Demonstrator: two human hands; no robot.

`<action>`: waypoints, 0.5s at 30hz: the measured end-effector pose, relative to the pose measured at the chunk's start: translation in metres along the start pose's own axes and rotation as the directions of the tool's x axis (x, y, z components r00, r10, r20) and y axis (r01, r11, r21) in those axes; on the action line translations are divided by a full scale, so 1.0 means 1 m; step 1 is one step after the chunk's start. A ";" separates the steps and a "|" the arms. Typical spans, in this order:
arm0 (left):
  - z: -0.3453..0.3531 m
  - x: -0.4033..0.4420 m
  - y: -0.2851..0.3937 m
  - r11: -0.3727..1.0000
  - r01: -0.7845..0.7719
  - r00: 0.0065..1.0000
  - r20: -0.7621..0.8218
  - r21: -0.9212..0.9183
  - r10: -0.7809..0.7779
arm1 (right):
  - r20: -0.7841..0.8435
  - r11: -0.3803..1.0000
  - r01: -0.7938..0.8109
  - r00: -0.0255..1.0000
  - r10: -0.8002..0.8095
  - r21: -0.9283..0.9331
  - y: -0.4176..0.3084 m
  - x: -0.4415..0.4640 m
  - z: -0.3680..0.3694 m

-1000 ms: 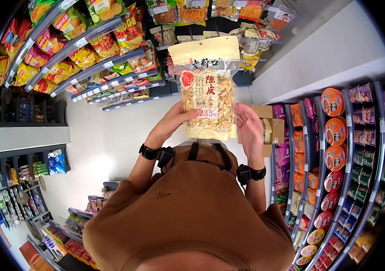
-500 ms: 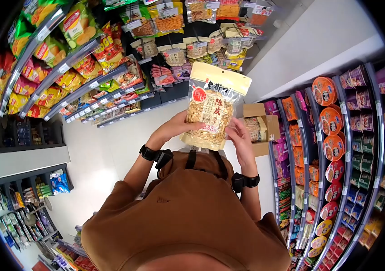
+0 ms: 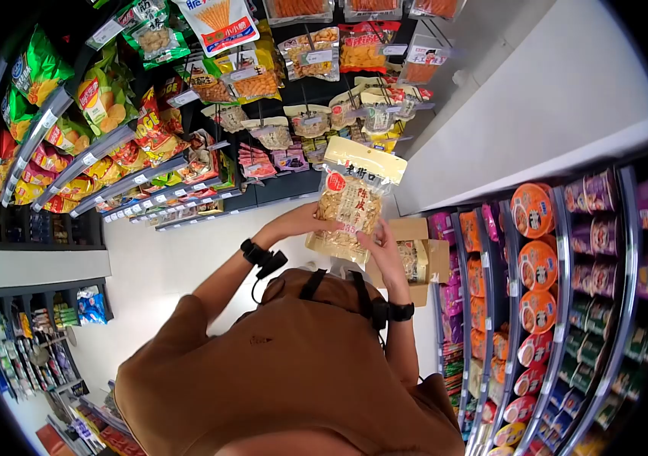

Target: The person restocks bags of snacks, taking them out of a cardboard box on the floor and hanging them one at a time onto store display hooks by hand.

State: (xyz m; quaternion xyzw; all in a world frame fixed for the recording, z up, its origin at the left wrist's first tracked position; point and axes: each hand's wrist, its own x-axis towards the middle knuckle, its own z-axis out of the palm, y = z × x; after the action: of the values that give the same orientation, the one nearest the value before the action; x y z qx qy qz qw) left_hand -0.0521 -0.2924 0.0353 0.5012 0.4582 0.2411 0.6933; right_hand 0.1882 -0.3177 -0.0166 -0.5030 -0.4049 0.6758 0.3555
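"One bag (image 3: pixel 348 201) being held?"
"Yes: left hand (image 3: pixel 299 220) and right hand (image 3: pixel 386 252) are gripping its lower sides, holding it before the rack (image 3: pixel 282 187). Similar bags (image 3: pixel 270 134) are hanging there; this one isn't."

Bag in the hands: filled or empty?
Filled: pale seeds show through the clear front of the bag, held by left hand and right hand.

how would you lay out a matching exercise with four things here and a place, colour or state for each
1 seed bag
2 cardboard box
3 orange round tubs
4 right wristband

A open, packets inside
B black
C between the left hand and right hand
D on the right-side shelves

Pairs: 1-C, 2-A, 3-D, 4-B
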 end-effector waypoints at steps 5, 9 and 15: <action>-0.016 0.076 0.013 0.952 0.073 0.997 0.001 0.297 -0.077 | 0.220 1.000 -0.009 0.975 0.015 -0.026 -0.034 0.074 -0.050; -0.032 0.111 -0.001 0.913 0.234 0.972 -0.092 0.335 -0.215 | 0.265 0.996 -0.075 0.961 0.085 -0.048 -0.020 0.120 -0.076; -0.051 0.143 -0.026 0.922 0.333 0.942 -0.109 0.199 -0.317 | 0.280 0.971 -0.214 0.930 0.237 -0.110 -0.010 0.169 -0.089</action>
State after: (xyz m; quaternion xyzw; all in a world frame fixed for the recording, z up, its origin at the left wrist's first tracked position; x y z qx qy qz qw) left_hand -0.0333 -0.1647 -0.0489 0.4808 0.5838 0.0903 0.6480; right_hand 0.2338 -0.1469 -0.0885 -0.4547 -0.4181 0.7625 0.1923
